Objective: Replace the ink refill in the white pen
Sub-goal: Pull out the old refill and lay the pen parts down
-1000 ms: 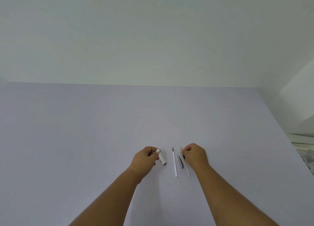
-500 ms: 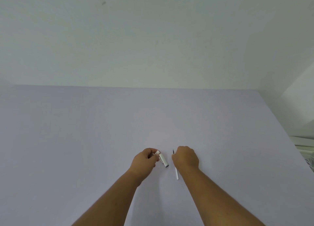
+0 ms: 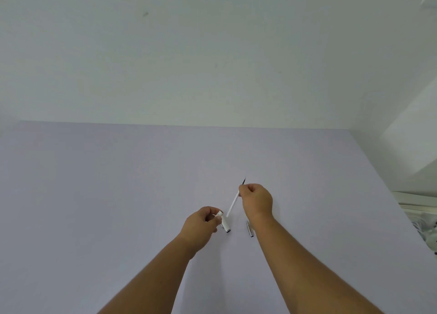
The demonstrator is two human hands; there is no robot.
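My left hand [image 3: 203, 221] is closed around the upper end of the white pen barrel [image 3: 224, 222], whose lower, dark-rimmed end points toward me just above the table. My right hand [image 3: 256, 201] pinches a thin white ink refill [image 3: 233, 202] lifted off the table. The refill slants, with its dark tip up past my fingers and its tail down toward the barrel. A small silver-grey pen tip piece [image 3: 249, 228] lies on the table by my right wrist. The other refill seen earlier is hidden.
The work surface is a wide pale lilac table [image 3: 118, 195] against a plain white wall. Its right edge runs diagonally at the far right, where white objects [image 3: 423, 219] lie beyond it.
My right hand left the refill on the right, moved to the white refill in the middle and lifted it off the table, tilted. My left hand kept hold of the barrel.
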